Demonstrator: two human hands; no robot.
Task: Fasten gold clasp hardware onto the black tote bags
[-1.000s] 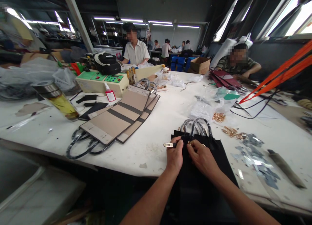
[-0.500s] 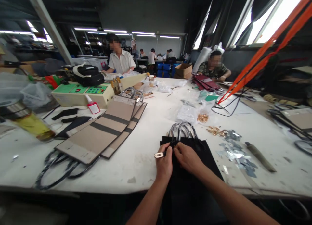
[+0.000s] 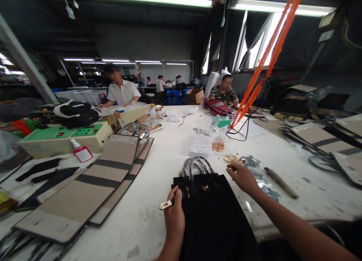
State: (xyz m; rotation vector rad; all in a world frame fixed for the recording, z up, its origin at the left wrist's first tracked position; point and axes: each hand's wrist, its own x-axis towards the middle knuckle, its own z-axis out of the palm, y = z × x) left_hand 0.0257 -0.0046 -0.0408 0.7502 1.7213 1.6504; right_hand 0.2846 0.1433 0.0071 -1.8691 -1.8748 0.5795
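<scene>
My left hand grips the left edge of a black bag that lies flat on the white table, and a small metal tool sticks out of its fingers. The bag has wrapped handles and gold fittings near its top. My right hand hovers to the right of the bag, fingers loosely bent, reaching toward a pile of gold clasps. Nothing shows in that hand.
Stacked tan bag panels lie to the left, with a green-topped machine and a glue bottle behind. Foil scraps and a knife lie at the right. Orange straps hang down. Other people sit at the far end.
My right hand has left the bag's top and moved right toward the gold clasps. My left hand stays on the bag with the tool. The camera has tilted up and to the right.
</scene>
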